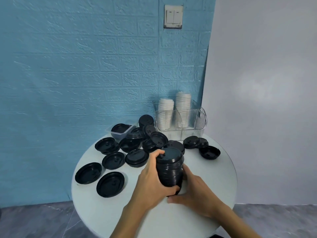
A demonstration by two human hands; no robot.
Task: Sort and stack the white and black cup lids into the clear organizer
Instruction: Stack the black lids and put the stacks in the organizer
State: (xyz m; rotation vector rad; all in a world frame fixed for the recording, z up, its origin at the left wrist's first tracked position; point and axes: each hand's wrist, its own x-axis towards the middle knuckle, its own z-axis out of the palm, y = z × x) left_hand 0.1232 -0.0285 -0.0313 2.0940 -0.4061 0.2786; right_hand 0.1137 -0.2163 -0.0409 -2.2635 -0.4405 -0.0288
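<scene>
A tall stack of black lids [169, 167] stands near the middle of the round white table [214, 169]. My left hand [151, 179] grips its left side, thumb up by the top lid. My right hand [193, 191] wraps around its base from the right. Several loose black lids [113, 160] lie scattered across the table's left and back. The clear organizer [181, 129] sits at the back right and holds two stacks of white lids [183, 107].
A small clear tub [121, 132] with a black lid in it sits at the back left. A few black lids [210, 152] lie on the right, in front of the organizer. A blue brick-pattern wall rises close behind the table.
</scene>
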